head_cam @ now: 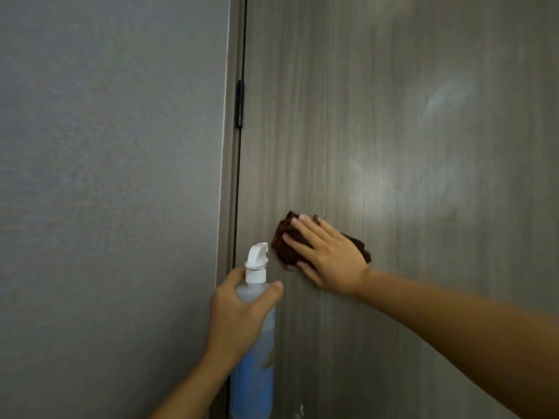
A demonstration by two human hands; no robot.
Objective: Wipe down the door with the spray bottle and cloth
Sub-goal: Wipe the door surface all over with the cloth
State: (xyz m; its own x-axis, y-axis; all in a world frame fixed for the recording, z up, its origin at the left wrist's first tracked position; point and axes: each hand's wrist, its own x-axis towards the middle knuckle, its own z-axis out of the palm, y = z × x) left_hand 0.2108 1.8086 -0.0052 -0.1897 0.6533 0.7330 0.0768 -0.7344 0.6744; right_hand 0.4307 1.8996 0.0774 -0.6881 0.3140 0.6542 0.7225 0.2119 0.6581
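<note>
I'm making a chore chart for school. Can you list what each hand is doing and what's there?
left hand: grips the spray bottle, upright, nozzle toward the door
right hand: fingers flat, pressing the brown cloth on the door
door: grey wood grain, shiny smears
hinge: black, left edge
wall: grey, left

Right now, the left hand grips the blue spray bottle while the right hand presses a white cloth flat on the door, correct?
Not quite: the cloth is dark brown, not white, as the head view shows. The rest stands: the left hand grips the blue spray bottle, and the right hand presses the cloth flat on the door.
</note>
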